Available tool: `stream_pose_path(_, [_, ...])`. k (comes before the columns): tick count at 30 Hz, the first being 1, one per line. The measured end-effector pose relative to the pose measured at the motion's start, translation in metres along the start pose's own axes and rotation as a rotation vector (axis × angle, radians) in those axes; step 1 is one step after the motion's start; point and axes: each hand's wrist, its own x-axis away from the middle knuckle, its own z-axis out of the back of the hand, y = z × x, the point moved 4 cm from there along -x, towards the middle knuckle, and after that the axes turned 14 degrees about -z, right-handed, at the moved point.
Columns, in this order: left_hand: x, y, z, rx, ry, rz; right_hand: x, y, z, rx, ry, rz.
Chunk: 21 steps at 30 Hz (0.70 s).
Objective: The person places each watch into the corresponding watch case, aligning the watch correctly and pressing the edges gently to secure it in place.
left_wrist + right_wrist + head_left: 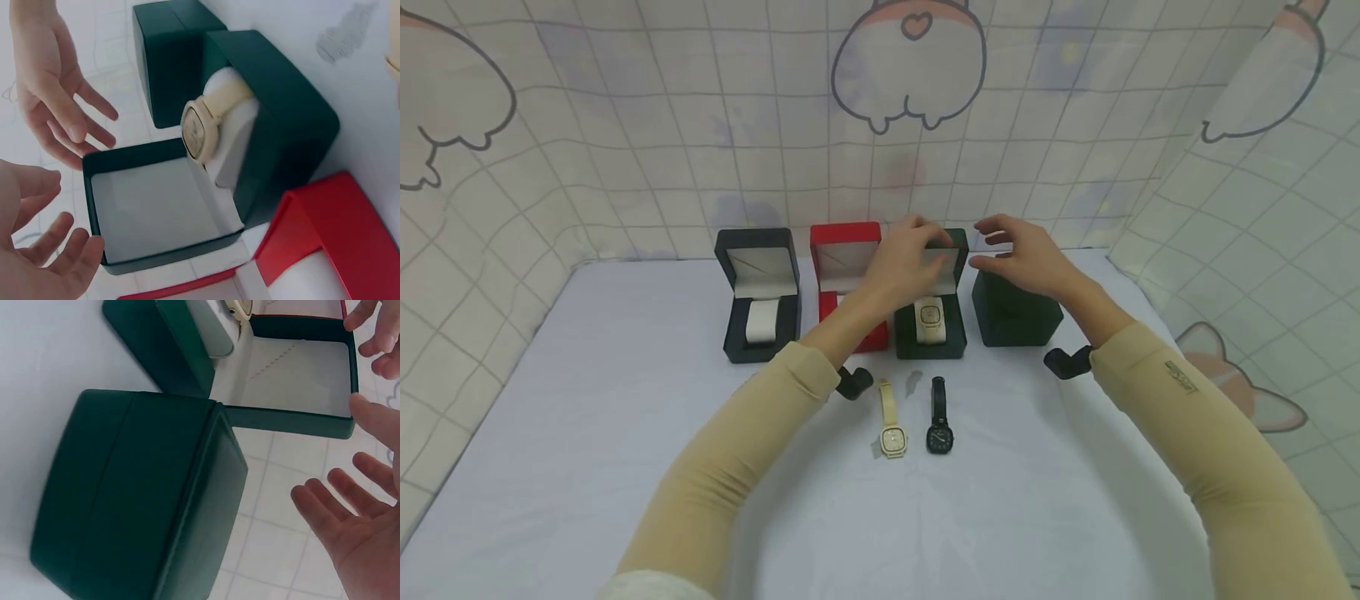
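Note:
A dark green watch box (955, 337) stands with its lid up and a cream watch (930, 315) strapped round its white cushion. My left hand (906, 258) reaches over the red box to this lid; its fingers are loosely bent, fingertips right at the lid's edge (99, 250). On the lid's other side is my right hand (1022, 257), fingers spread and relaxed, the thumb near the lid corner in the right wrist view. Neither hand grips anything. Below the right hand sits a closed dark green box (1018, 312).
An open red box (872, 340) is partly hidden behind the left forearm. Farther left stands an open black box (737, 337) with a bare white cushion (763, 321). In front lie a gold-toned watch (892, 440) and a black watch (939, 437) on the white tabletop (625, 375).

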Motion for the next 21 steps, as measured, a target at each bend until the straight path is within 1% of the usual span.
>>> stream_pose_path(6, [0.006, -0.003, 0.007, -0.089, 0.057, -0.011, -0.006, -0.008, -0.004, 0.035, -0.030, 0.027])
stream_pose_path(10, [0.007, -0.007, 0.010, -0.161, 0.066, -0.028, -0.010, -0.013, -0.005, 0.047, -0.043, 0.039])
stream_pose_path(14, [0.007, -0.010, 0.011, -0.185, 0.051, -0.028, -0.015, -0.016, -0.008, 0.057, -0.061, 0.037])
stream_pose_path(18, [0.006, -0.013, 0.011, -0.178, 0.012, 0.009, -0.020, -0.019, -0.012, 0.071, -0.069, 0.022])
stream_pose_path(21, [0.005, -0.015, 0.010, -0.172, -0.028, 0.045, -0.022, -0.020, -0.014, 0.048, -0.081, 0.002])
